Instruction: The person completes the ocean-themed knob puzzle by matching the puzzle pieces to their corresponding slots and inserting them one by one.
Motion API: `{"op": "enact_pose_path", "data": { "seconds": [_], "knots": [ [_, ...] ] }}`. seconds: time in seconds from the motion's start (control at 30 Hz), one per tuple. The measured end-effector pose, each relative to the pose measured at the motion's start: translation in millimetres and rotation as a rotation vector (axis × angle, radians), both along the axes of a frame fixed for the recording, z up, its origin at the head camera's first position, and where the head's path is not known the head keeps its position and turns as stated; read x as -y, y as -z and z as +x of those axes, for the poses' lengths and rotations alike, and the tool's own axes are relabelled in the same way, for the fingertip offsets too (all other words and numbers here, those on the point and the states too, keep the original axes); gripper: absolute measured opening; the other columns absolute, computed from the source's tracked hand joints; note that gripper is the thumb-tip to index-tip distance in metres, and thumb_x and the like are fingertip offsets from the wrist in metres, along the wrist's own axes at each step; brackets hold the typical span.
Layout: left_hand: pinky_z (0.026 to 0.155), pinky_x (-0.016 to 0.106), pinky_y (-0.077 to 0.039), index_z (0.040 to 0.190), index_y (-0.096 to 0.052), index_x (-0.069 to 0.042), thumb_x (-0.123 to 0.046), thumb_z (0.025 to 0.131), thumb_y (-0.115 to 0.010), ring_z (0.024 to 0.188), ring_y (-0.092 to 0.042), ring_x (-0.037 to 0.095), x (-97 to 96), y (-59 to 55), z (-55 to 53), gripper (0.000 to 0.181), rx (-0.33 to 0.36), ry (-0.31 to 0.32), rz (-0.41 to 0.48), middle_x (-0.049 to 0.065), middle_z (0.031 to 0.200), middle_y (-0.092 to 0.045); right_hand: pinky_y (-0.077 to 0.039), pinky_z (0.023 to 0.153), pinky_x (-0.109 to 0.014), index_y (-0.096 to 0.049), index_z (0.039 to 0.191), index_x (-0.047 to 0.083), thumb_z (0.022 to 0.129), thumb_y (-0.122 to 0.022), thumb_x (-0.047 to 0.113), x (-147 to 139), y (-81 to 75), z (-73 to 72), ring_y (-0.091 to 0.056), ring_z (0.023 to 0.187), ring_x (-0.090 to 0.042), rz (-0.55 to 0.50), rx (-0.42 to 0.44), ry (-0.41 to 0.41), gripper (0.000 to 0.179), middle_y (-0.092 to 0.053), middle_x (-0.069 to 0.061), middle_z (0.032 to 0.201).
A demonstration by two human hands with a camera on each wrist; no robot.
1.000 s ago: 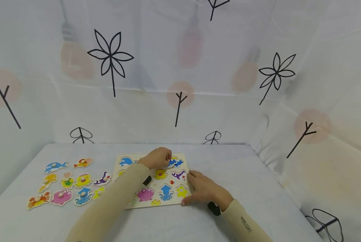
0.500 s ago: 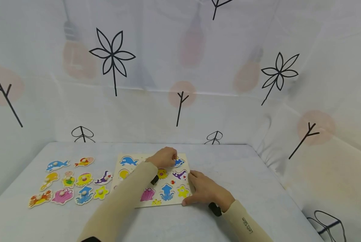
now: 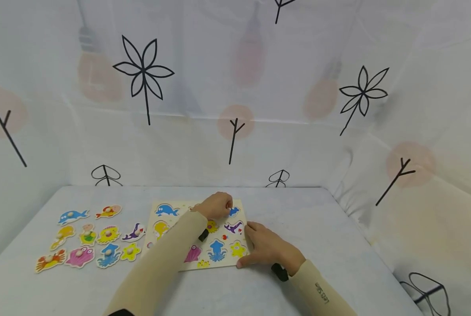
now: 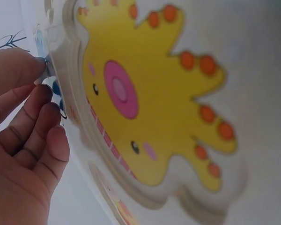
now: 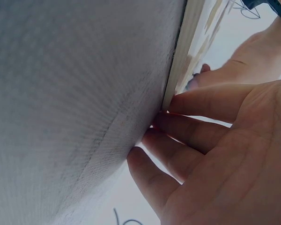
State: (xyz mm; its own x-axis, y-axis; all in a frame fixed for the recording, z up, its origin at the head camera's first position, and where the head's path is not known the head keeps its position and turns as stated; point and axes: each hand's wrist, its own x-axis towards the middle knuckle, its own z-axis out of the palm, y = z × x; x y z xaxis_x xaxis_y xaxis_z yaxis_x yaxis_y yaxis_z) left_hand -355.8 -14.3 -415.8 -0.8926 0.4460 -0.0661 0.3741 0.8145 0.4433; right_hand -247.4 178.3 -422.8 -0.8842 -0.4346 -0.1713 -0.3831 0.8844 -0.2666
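Observation:
A cream peg puzzle board (image 3: 230,260) with printed sea animals lies on the table. My left hand (image 3: 213,205) is over its upper right part and pinches a blue puzzle piece (image 4: 56,87) between thumb and fingers. That piece is at the board's surface; the fingers hide most of it, so whether it sits fully in its recess I cannot tell. A yellow octopus picture (image 4: 140,89) fills the left wrist view beside the hand. My right hand (image 3: 269,248) rests against the board's right edge, thumb near the lower corner. Its extended fingers (image 5: 196,133) touch the board's side and the cloth.
Several loose knobbed pieces lie left of the board, among them a blue whale (image 3: 73,217), an orange crab (image 3: 51,260), a pink shell (image 3: 80,256), a blue squid (image 3: 109,255) and a yellow star (image 3: 130,251). A white cloth (image 3: 314,281) covers the table; printed curtains surround it.
My left hand has shifted slightly right over the board with the blue puzzle piece, then nearly stopped. The yellow star piece has come fully into sight. My right hand stays at the board's edge.

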Motion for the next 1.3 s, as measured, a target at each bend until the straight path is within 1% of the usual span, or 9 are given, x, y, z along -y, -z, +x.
{"op": "enact_pose_path", "data": {
  "seconds": [0.23, 0.33, 0.5, 0.63, 0.7, 0.87, 1.0, 1.1, 1.3],
  "knots": [
    [0.075, 0.029, -0.047, 0.098, -0.064, -0.014, -0.016, 0.089, -0.066, 0.082, -0.053, 0.015, -1.1, -3.1, 4.2, 0.010, 0.014, 0.001, 0.019, -0.002, 0.089, -0.057, -0.030, 0.108, -0.047, -0.036, 0.146, 0.004, 0.058, -0.070, 0.075, -0.7, -0.3, 0.2, -0.032, 0.136, -0.031, -0.003, 0.004, 0.010, 0.118, -0.031, -0.012, 0.151],
    [0.076, 0.028, -0.047, 0.100, -0.065, -0.014, -0.017, 0.088, -0.066, 0.083, -0.053, 0.015, -1.4, -2.2, 3.8, 0.012, 0.004, 0.007, 0.010, -0.003, 0.088, -0.056, -0.030, 0.108, -0.047, -0.036, 0.146, 0.004, 0.058, -0.070, 0.076, -0.8, -0.1, 0.3, -0.032, 0.137, -0.031, -0.001, 0.002, 0.006, 0.118, -0.031, -0.012, 0.151],
    [0.080, 0.029, -0.047, 0.103, -0.065, -0.017, -0.018, 0.086, -0.067, 0.084, -0.052, 0.014, 3.3, -1.9, 3.5, 0.017, -0.009, 0.013, -0.031, -0.004, 0.090, -0.057, -0.029, 0.108, -0.046, -0.035, 0.146, 0.006, 0.058, -0.070, 0.076, 2.0, 0.1, -0.3, -0.031, 0.137, -0.030, 0.001, 0.000, 0.004, 0.118, -0.030, -0.012, 0.152],
    [0.089, 0.033, -0.046, 0.111, -0.063, -0.020, -0.023, 0.085, -0.070, 0.090, -0.052, 0.015, 12.0, -6.8, 8.0, 0.027, 0.009, 0.011, -0.082, -0.004, 0.102, -0.058, -0.029, 0.108, -0.048, -0.035, 0.147, 0.008, 0.056, -0.071, 0.075, 5.2, 0.8, -0.7, -0.030, 0.138, -0.031, 0.000, 0.025, 0.028, 0.119, -0.029, -0.011, 0.152],
    [0.091, 0.035, -0.045, 0.115, -0.062, -0.021, -0.026, 0.085, -0.070, 0.093, -0.052, 0.015, 17.6, -9.9, 11.2, 0.031, 0.002, 0.008, -0.116, -0.003, 0.107, -0.058, -0.029, 0.108, -0.049, -0.036, 0.147, 0.008, 0.056, -0.071, 0.075, 5.8, 0.9, -0.7, -0.030, 0.138, -0.031, -0.002, 0.029, 0.033, 0.119, -0.029, -0.011, 0.152],
    [0.089, 0.037, -0.046, 0.119, -0.061, -0.019, -0.025, 0.086, -0.068, 0.094, -0.053, 0.017, 33.8, -16.5, 22.3, 0.034, -0.030, 0.035, -0.113, 0.000, 0.107, -0.059, -0.030, 0.107, -0.050, -0.037, 0.146, 0.008, 0.056, -0.072, 0.075, 3.5, 1.0, -0.3, -0.031, 0.137, -0.032, -0.003, 0.016, 0.027, 0.118, -0.031, -0.011, 0.151],
    [0.088, 0.037, -0.046, 0.118, -0.060, -0.016, -0.024, 0.087, -0.067, 0.093, -0.053, 0.018, 45.4, -19.2, 34.0, 0.033, -0.048, 0.058, -0.084, -0.001, 0.103, -0.059, -0.031, 0.106, -0.051, -0.037, 0.146, 0.009, 0.055, -0.073, 0.074, -1.2, 1.2, 2.1, -0.031, 0.137, -0.032, -0.007, 0.028, 0.063, 0.118, -0.031, -0.011, 0.151],
    [0.088, 0.037, -0.045, 0.117, -0.060, -0.016, -0.026, 0.087, -0.068, 0.092, -0.052, 0.016, 58.5, -18.9, 45.0, 0.033, -0.057, 0.046, -0.064, -0.003, 0.101, -0.058, -0.030, 0.106, -0.051, -0.037, 0.146, 0.010, 0.055, -0.073, 0.075, -1.5, 2.2, 2.7, -0.031, 0.137, -0.031, -0.012, 0.040, 0.076, 0.118, -0.030, -0.009, 0.152],
    [0.087, 0.039, -0.045, 0.114, -0.062, -0.012, -0.022, 0.086, -0.069, 0.090, -0.052, 0.017, 91.5, -22.0, 68.1, 0.030, -0.061, 0.016, 0.035, 0.000, 0.098, -0.058, -0.028, 0.108, -0.048, -0.035, 0.147, 0.009, 0.056, -0.071, 0.076, 3.1, 4.1, 0.8, -0.029, 0.139, -0.029, 0.005, 0.028, 0.033, 0.118, -0.030, -0.008, 0.153]
  ]
}}
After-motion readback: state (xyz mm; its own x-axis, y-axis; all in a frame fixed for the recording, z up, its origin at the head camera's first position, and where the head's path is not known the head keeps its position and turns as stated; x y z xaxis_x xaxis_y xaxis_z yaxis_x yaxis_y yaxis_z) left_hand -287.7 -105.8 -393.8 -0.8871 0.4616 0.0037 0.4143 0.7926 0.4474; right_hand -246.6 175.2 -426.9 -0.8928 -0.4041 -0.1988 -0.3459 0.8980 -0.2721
